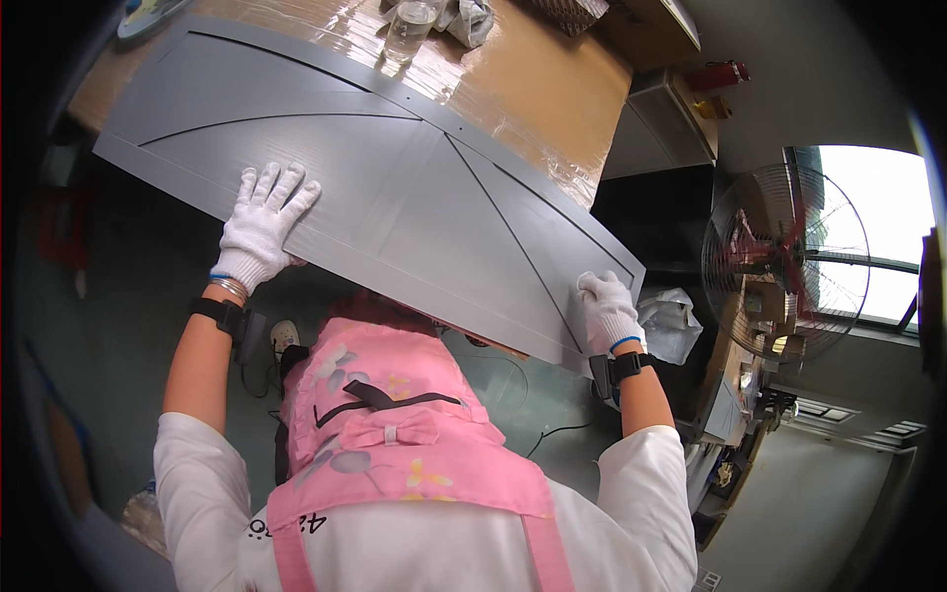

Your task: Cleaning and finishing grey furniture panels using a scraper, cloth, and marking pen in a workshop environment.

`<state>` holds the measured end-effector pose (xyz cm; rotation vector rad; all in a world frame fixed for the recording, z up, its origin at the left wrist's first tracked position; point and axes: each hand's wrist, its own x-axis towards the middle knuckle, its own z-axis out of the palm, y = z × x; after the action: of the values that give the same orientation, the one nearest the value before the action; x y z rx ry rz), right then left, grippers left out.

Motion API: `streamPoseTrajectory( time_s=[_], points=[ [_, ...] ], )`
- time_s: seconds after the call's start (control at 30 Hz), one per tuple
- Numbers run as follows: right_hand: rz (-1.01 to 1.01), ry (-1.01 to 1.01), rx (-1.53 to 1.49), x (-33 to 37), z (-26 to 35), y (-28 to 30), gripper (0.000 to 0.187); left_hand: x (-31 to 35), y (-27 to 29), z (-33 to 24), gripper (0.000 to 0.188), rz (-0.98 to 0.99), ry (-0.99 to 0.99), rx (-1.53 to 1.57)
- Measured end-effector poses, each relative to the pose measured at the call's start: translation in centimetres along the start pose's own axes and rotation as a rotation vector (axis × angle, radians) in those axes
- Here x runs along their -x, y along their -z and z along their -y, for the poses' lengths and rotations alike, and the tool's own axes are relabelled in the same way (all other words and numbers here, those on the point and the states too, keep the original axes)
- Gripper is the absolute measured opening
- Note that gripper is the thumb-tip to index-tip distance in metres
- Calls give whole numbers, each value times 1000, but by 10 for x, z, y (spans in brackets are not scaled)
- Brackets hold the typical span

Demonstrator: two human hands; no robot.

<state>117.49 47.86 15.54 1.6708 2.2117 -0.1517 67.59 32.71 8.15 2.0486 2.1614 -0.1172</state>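
A large grey panel (375, 187) with dark diagonal grooves lies slanted before me, its near edge reaching out over the floor. My left hand (264, 219), in a white knit glove, rests flat on the panel near that edge, fingers spread. At the panel's right end is my right hand (609, 306), gloved the same way. Its fingers are curled in against the surface; whatever they may hold is hidden. Small dark holes show along the panel's far edge.
Under the panel is a brown work surface (533, 104) covered with clear film. A clear cup (409, 30) and a crumpled cloth (468, 22) stand beyond. To the right are a plastic bag (671, 324) and a large caged fan (784, 259). A cable (557, 431) lies on the floor.
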Motion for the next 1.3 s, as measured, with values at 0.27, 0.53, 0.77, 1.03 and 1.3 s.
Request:
streamPoseTrajectory(
  time_s=[0.27, 0.53, 0.77, 1.03, 1.3],
  points=[
    [-314, 77, -445, -7, 51, -2, 24, -1, -3, -1, 112, -64, -40, 31],
    [-235, 232, 82, -31, 84, -21, 21, -2, -7, 0, 112, -67, -53, 29],
    [-157, 276, 118, -23, 57, -27, 21, 1, -5, 1, 111, -56, -44, 53],
    [-250, 321, 65, -31, 73, -17, 14, 0, -5, 0, 116, -46, -34, 46],
    [-322, 354, 149, -40, 94, -18, 24, -3, -5, -4, 116, -65, -58, 49]
  ],
)
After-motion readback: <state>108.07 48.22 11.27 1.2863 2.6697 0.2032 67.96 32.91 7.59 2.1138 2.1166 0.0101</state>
